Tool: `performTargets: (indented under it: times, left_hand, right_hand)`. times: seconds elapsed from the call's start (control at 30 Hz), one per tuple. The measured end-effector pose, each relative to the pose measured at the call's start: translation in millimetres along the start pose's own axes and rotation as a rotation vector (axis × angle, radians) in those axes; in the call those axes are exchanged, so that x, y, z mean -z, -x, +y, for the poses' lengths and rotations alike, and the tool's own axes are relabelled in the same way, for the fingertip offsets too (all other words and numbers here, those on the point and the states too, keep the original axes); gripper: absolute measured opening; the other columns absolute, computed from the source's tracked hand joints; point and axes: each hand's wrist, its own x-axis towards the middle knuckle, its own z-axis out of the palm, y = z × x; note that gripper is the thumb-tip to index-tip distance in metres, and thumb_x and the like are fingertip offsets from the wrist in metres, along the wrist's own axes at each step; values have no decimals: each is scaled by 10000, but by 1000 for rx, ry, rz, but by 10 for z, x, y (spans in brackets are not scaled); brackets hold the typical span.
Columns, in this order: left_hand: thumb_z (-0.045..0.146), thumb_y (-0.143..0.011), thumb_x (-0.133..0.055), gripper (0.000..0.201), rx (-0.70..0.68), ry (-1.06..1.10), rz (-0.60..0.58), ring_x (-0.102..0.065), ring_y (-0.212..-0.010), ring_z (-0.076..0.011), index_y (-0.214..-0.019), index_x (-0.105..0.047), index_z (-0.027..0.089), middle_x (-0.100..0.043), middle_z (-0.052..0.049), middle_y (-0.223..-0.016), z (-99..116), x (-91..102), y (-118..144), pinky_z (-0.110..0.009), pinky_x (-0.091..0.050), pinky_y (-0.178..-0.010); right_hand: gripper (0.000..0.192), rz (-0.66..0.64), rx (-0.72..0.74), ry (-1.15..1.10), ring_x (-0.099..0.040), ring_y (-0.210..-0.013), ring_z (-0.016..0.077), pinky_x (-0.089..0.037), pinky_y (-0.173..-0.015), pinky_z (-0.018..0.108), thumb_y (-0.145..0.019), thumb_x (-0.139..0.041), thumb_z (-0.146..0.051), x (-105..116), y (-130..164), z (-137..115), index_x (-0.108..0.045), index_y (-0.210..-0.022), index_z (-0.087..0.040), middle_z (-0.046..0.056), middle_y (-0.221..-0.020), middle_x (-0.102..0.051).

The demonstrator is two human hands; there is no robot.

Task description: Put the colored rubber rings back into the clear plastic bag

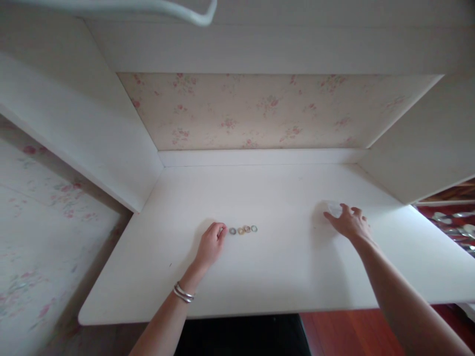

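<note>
Small rings lie in a short row on the white desk (282,267): a grey-blue ring (232,231), a gold ring (241,231), a brownish ring (247,229) and a pale green ring (254,228). At the row's left end is my left hand (212,242), its thumb and fingers pinched together close to the desk. Whatever lies between those fingertips is too small to make out. Farther right, my right hand (349,223) curves thumb and fingers around a small clear plastic container (333,208), partly hidden by the fingers.
White side panels, left (92,109) and right (415,133), flank the desk. Floral wallpaper (260,109) covers the back below a white shelf edge (260,49). A black seat (241,336) stands at the front edge. Shiny items (460,222) lie beyond the right edge.
</note>
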Motion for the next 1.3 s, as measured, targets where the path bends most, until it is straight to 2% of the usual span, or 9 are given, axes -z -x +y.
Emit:
performTargets:
  times: [0.17, 0.3, 0.37, 0.47, 0.57, 0.7, 0.97, 1.13, 1.3]
  left_hand:
    - [386, -923, -377, 276, 58, 39, -15, -536, -622, -129, -938, -561, 181, -574, -6, -702, -6, 12, 20, -235, -412, -589]
    - [394, -920, -378, 286, 60, 69, -10, -529, -614, -125, -917, -565, 177, -576, -9, -712, -2, 16, 16, -230, -401, -583]
    - [390, -918, -385, 281, 59, 91, -9, -530, -622, -124, -911, -565, 175, -580, -13, -727, -4, 14, 12, -229, -402, -590]
    - [378, -914, -398, 264, 64, 118, -11, -530, -639, -123, -911, -569, 176, -590, -19, -757, -6, 9, 14, -226, -400, -595]
    - [374, -909, -409, 256, 64, 120, -12, -508, -624, -121, -916, -574, 178, -579, -14, -748, -1, 10, 17, -227, -385, -584]
    - [378, -899, -426, 256, 79, 146, -1, -478, -605, -119, -915, -580, 175, -542, 2, -702, 3, 40, -26, -229, -374, -575]
    - [352, -860, -493, 220, 41, 138, 0, -497, -661, -114, -948, -603, 182, -542, -2, -790, -70, 97, -350, -246, -431, -660]
    - [356, -773, -615, 432, -28, 118, -97, -572, -880, -152, -1162, -537, 186, -558, -66, -1133, -105, 41, -594, -293, -472, -819]
    - [423, -657, -721, 719, -98, -56, -153, -471, -1181, -253, -1285, -453, 196, -514, -93, -1290, -137, -94, -826, -386, -366, -1020]
  right_hand:
    - [851, -10, 1, 20, -412, -1149, 445, -388, -824, 530, -732, -410, -714, -112, -204, 118, -321, -1402, -197, 246, -1286, -421]
    - [847, -84, -21, 20, -496, -1084, 412, -418, -796, 486, -744, -405, -694, -165, -318, 145, -306, -1404, -172, 244, -1210, -495]
    - [833, -114, -21, 9, -533, -1051, 388, -432, -786, 457, -753, -419, -665, -175, -346, 124, -296, -1403, -160, 235, -1182, -522]
    - [828, -70, 10, -7, -552, -1030, 376, -436, -785, 442, -750, -452, -639, -144, -320, 7, -297, -1396, -144, 229, -1146, -545]
    - [817, -7, 78, -46, -555, -1028, 363, -435, -792, 438, -746, -475, -632, -54, -206, -242, -312, -1385, -149, 215, -1138, -555]
    - [792, 18, 207, -132, -564, -1021, 334, -434, -800, 413, -750, -470, -646, 50, 44, -761, -323, -1375, -182, 188, -1164, -558]
    - [721, -137, 460, -331, -599, -949, 242, -432, -800, 342, -747, -540, -583, -32, 718, -1864, -350, -1343, -224, 113, -1152, -590]
    - [673, -186, 587, -298, -586, -988, 250, -422, -802, 335, -767, -535, -550, -76, 1059, -2243, -361, -1331, -227, 110, -1176, -578]
    - [662, -199, 626, -251, -590, -975, 256, -423, -786, 328, -763, -551, -525, -108, 1196, -2436, -379, -1316, -205, 113, -1130, -595]
